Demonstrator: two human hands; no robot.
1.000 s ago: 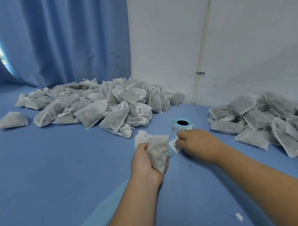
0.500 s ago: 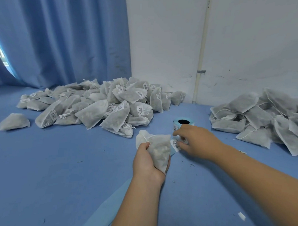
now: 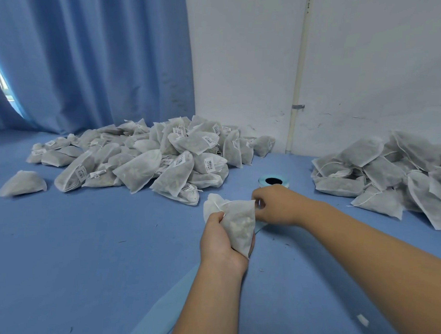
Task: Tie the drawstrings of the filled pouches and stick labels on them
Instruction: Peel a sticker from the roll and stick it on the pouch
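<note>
Labelled pouches (image 3: 164, 162) lie heaped at left. My left hand (image 3: 219, 244) grips the filled pouch (image 3: 240, 222) from below, and my right hand (image 3: 278, 206) pinches its upper right corner, just in front of the label roll (image 3: 264, 181); more pouches (image 3: 389, 172) pile at right.

**Curtain, wall and pipe around a blue bench**

A blue bench (image 3: 86, 262) spreads under and around the left hand (image 3: 222, 242), flecked with small dark specks. Far beyond the hand, to its left, a blue curtain (image 3: 93, 62) hangs in deep folds, with a bright sliver of window (image 3: 2, 84) at its outer edge. Beyond and to the right stands a scuffed white wall (image 3: 368, 59) bearing an upright pale pipe (image 3: 299, 69), held by a small bracket (image 3: 297, 106). A white scrap (image 3: 362, 320) lies nearer than the hand, well to its right
</note>
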